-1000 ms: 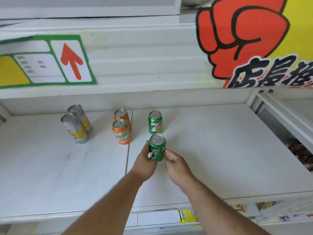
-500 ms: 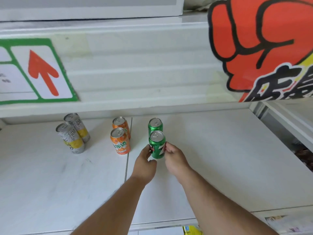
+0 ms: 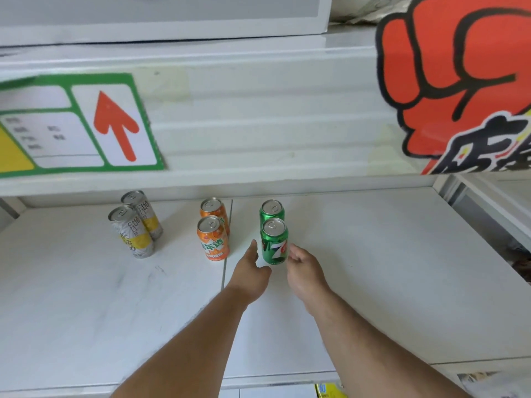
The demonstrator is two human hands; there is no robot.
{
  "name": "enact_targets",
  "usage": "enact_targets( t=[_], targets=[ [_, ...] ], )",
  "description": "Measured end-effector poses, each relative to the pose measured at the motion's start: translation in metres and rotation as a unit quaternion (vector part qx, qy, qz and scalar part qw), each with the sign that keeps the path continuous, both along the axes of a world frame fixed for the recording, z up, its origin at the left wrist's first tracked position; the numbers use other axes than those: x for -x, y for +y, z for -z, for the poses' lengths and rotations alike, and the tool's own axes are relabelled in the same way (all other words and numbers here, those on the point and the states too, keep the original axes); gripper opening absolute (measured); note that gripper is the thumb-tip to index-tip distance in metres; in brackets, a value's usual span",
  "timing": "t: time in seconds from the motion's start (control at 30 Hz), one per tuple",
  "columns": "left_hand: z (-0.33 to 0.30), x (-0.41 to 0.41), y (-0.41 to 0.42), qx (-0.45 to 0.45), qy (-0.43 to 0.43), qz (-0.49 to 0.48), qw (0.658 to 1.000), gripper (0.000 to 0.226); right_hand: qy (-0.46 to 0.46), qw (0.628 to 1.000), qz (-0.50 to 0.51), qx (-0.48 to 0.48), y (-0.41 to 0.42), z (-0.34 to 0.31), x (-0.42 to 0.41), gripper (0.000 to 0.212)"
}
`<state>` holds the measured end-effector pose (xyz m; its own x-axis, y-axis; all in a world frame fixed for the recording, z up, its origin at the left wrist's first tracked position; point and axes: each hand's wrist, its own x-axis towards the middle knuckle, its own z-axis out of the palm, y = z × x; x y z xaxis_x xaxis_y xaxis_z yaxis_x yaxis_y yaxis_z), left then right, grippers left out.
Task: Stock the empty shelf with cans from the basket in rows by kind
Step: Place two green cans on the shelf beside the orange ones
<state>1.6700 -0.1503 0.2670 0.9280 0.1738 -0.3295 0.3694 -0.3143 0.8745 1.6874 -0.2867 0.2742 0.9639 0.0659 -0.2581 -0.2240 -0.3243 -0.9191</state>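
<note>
A green 7-Up can (image 3: 274, 242) stands upright on the white shelf (image 3: 359, 268), directly in front of a second green can (image 3: 271, 209). My left hand (image 3: 251, 271) lies just left of the front can, fingers extended toward it with a thin gap. On the can's right side is my right hand (image 3: 304, 268), its loosely bent fingertips touching the can wall. Two orange cans (image 3: 212, 238) form a row to the left. Further left, two tall grey-and-yellow cans (image 3: 133, 231) form another. The basket is out of view.
The upper shelf's front panel carries a green-framed sign with a red arrow (image 3: 115, 124) and a red-and-yellow poster (image 3: 459, 81). A seam (image 3: 225, 265) splits the shelf boards. Another shelf unit (image 3: 488, 202) stands at the right. Packaged goods show below the front edge.
The green can went from being held in both hands to standing behind-to-front with the other green can. My fingers have loosened from its sides, and the view has moved closer.
</note>
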Motion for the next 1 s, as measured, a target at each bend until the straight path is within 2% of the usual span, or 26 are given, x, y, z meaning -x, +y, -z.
enact_targets(
  t=[0.13,0.23,0.37,0.57,0.73,1.0],
  targets=[
    [-0.004,0.029,0.006,-0.001,0.0,-0.022,1.0,0.08,0.026,1.0,-0.01,0.005,-0.009,-0.008,0.021,0.047],
    [-0.01,0.06,0.006,0.009,-0.007,-0.033,0.999,0.077,0.023,0.996,-0.07,0.046,-0.009,-0.004,0.036,0.037],
    [-0.02,0.102,0.01,0.01,-0.022,-0.034,0.999,0.072,0.016,0.992,-0.105,0.073,-0.004,-0.015,0.064,0.055],
    [-0.036,0.169,0.031,0.001,-0.042,-0.028,0.999,0.067,-0.008,0.988,-0.136,0.078,0.007,-0.03,0.113,0.055],
    [-0.046,0.24,0.079,0.001,-0.067,-0.049,0.997,0.064,-0.007,0.987,-0.144,0.07,0.035,-0.046,0.168,0.055],
    [-0.027,0.387,0.176,0.005,-0.049,-0.122,0.991,0.06,-0.005,0.974,-0.218,0.059,0.124,-0.055,0.291,0.055]
  ],
)
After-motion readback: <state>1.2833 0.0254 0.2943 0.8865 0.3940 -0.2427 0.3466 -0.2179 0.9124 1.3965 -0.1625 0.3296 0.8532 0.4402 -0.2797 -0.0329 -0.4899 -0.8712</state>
